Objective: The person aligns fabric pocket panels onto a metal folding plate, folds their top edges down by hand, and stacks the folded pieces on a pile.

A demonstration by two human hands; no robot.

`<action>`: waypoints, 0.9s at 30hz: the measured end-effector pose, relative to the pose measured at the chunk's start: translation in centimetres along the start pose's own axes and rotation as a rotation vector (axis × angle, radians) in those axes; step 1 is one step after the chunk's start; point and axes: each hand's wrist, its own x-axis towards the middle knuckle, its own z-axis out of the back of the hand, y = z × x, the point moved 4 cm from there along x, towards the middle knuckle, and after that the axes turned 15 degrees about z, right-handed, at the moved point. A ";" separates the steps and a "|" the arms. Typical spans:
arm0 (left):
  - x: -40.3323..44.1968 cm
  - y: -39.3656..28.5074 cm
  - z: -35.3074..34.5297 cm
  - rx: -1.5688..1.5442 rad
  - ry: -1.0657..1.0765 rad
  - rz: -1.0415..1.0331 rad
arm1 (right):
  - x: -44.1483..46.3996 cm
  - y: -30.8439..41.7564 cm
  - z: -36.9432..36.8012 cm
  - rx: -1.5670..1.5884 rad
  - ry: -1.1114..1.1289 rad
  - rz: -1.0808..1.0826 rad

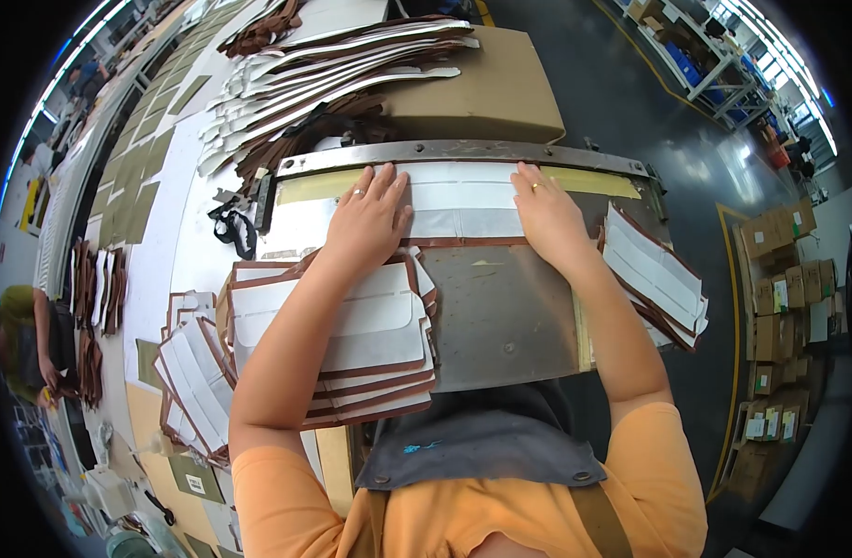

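Plainly, both hands lie palm down: the left hand [365, 230] has its fingers extended and slightly spread, while the right hand [550, 226] has its fingers extended and close together, neither curled into a grip. A white panel [463, 198] with a brown edge lies flat between them, the fingers of each hand resting at one of its ends. Just beyond the fingertips runs a metal bar [463, 149], and a yellow strip [598, 182] shows outward of the right fingers. Nearer the body than the fingers, a metal plate [505, 312] extends. A stack of brown-edged panels [375, 325] sits below the left fingers, partly hidden by the forearm; a smaller pile [651, 265] lies right of the right fingers. Farther beyond the fingers stands a cardboard box [500, 84], with long white and brown strips [300, 98] toward the left.
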 end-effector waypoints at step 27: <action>0.3 0.7 0.7 -0.232 -0.017 0.024 | 8.9 4.6 -1.9 0.434 -0.150 0.282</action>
